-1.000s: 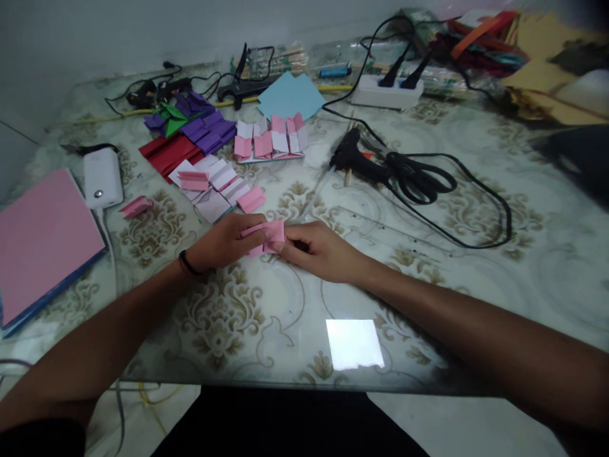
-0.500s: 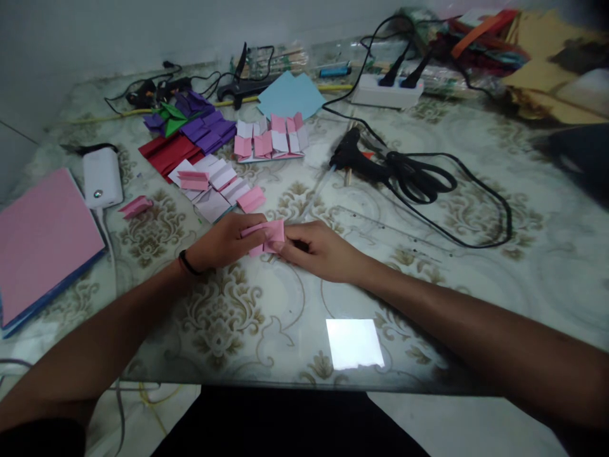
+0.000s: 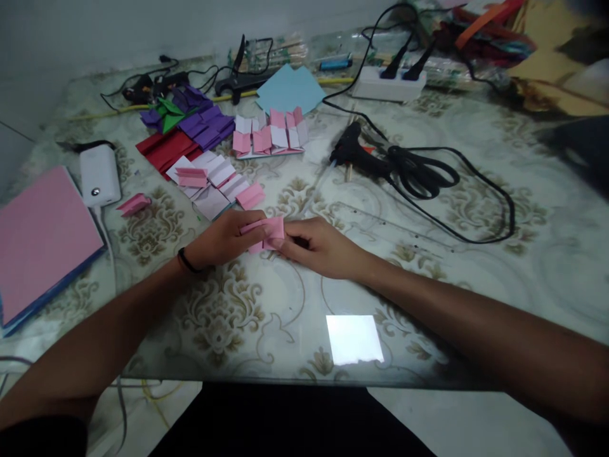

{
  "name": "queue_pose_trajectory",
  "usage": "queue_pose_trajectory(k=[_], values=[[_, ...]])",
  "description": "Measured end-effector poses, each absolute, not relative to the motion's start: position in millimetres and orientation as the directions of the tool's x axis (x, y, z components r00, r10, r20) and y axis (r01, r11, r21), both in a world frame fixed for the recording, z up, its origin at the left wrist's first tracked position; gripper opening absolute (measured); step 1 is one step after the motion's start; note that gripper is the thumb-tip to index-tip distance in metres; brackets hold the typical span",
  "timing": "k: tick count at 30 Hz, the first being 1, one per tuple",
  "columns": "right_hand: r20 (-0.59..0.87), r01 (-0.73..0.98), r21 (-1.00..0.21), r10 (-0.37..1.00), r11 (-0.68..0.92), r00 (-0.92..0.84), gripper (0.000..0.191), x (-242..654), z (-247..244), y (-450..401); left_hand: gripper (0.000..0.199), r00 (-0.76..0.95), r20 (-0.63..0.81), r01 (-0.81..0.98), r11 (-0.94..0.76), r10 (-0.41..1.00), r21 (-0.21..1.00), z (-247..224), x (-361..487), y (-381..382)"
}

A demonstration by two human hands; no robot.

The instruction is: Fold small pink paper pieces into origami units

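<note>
Between my two hands is a small folded piece of pink paper (image 3: 275,226), held just above the table near its middle. My left hand (image 3: 227,238) pinches its left side, thumb on top. At its right edge, my right hand (image 3: 318,247) grips it between thumb and fingers. Just beyond the left hand lie white and pink folded papers (image 3: 214,181). A single pink folded piece (image 3: 134,204) rests on the table further left. Pink and white folded pieces (image 3: 271,136) stand in rows behind.
A black glue gun (image 3: 354,149) with a coiled cable lies right of centre, beside a clear ruler (image 3: 390,223). Left are a white power bank (image 3: 99,174) and a pink paper stack (image 3: 45,235). A power strip (image 3: 390,86), blue sheets (image 3: 291,89) and purple folded papers (image 3: 207,127) lie further back.
The view has shifted slightly. Both hands keep nearly the same hold on the pink paper, with no clear change in its folds.
</note>
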State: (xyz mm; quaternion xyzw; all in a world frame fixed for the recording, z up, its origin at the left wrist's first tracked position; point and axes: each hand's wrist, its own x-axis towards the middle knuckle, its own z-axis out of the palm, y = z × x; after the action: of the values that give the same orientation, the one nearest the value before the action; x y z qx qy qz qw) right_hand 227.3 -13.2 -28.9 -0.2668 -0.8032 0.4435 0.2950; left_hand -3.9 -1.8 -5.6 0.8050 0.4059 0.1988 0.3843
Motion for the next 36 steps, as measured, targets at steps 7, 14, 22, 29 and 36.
queue_pose_trajectory(k=[7,14,22,29,36], values=[[0.245,0.171,-0.863,0.691,0.475,-0.680,0.042,227.9,-29.7,-13.3,0.037,0.592,0.003,0.515,-0.382,0.806,0.767,-4.0,-3.3,-1.8],[0.234,0.167,-0.874,0.697,0.456,-0.678,0.044,227.3,-29.6,-13.2,0.037,0.595,0.002,0.519,-0.386,0.804,0.763,-2.3,-3.3,-1.9],[0.215,0.183,-0.875,0.699,0.448,-0.682,0.045,227.4,-28.4,-13.0,0.037,0.593,0.006,0.513,-0.383,0.805,0.768,-3.4,-3.4,-1.9],[0.223,0.175,-0.874,0.694,0.453,-0.684,0.045,227.3,-27.8,-13.6,0.037,0.589,0.001,0.520,-0.380,0.808,0.765,-3.6,-3.5,-1.8],[0.226,0.178,-0.873,0.701,0.454,-0.677,0.045,227.0,-29.0,-13.8,0.039,0.592,0.009,0.522,-0.392,0.806,0.757,-3.8,-3.9,-2.0]])
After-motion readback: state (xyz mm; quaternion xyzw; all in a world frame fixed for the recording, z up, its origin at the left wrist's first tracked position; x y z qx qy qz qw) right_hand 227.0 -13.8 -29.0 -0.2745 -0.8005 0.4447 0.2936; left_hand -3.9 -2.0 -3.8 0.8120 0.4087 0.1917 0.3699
